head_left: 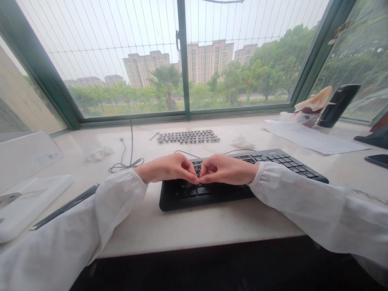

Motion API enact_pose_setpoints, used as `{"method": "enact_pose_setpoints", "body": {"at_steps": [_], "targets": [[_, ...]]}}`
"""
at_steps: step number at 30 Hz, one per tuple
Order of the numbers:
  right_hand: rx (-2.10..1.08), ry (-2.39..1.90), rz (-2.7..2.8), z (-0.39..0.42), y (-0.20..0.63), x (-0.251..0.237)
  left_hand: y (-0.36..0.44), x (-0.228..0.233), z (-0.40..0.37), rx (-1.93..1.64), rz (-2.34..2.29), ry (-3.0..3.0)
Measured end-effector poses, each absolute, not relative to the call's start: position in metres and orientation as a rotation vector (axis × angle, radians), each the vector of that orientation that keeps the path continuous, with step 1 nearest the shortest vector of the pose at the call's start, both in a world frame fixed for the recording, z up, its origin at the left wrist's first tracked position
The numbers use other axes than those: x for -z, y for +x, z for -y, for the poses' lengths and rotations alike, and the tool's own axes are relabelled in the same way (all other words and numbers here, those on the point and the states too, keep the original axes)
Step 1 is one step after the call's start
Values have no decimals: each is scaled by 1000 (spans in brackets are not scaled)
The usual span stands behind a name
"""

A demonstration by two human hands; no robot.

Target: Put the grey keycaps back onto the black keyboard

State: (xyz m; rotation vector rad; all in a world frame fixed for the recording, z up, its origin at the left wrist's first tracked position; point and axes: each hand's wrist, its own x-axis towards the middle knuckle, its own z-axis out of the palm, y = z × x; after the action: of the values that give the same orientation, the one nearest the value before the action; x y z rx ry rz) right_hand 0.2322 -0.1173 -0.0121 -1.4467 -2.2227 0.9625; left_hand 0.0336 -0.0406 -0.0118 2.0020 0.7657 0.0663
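A black keyboard lies at a slant near the front of the white sill. Over its left half, my left hand and my right hand meet at the fingertips. Thumb and fingers of each hand are pinched together. Whatever they pinch, if anything, is too small or hidden to make out. Part of the key area is covered by my hands. Behind the keyboard, several loose grey keycaps stand in rows on the sill.
A coiled cable lies left of the keyboard. Further left are dark pens, a white packet and a white box. Small clear bags lie behind. At right are paper sheets, a black upright object and a phone.
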Motion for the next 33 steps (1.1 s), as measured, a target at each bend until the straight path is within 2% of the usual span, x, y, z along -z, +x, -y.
{"method": "enact_pose_setpoints", "body": {"at_steps": [7, 16, 33], "targets": [[-939, -1424, 2215, 120, 231, 13, 34, 12, 41, -72, -773, 2040], [-999, -1197, 2249, 115, 233, 20, 34, 12, 42, -91, -765, 2084], [-1004, -1153, 2279, 115, 235, 21, 35, 12, 40, -96, -729, 2180]]}}
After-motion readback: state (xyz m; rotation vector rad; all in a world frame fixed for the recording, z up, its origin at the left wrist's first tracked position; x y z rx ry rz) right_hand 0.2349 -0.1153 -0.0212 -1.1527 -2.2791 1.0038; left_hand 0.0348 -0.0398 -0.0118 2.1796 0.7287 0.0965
